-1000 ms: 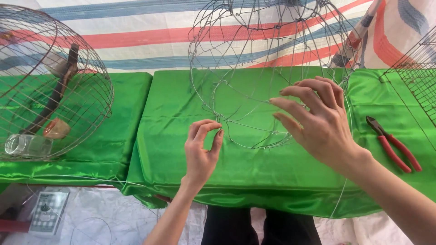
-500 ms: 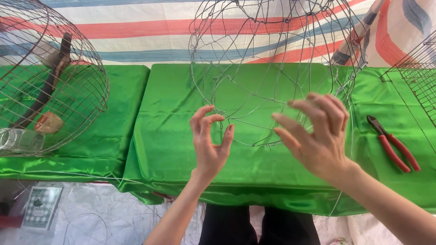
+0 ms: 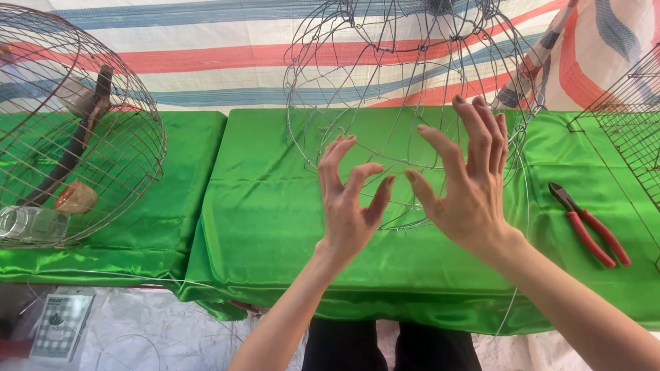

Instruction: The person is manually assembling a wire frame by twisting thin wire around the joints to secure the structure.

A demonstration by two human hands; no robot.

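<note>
The wire frame [image 3: 405, 82] runs off the top edge, so its crown is unseen. Both hands cover its lower rim; whether any fingers [image 3: 375, 199] touch a wire cannot be told. The round cage [image 3: 75, 130] is cut by the left edge, the mesh cage [image 3: 629, 130] by the right. The right forearm leaves the bottom right corner.
</note>
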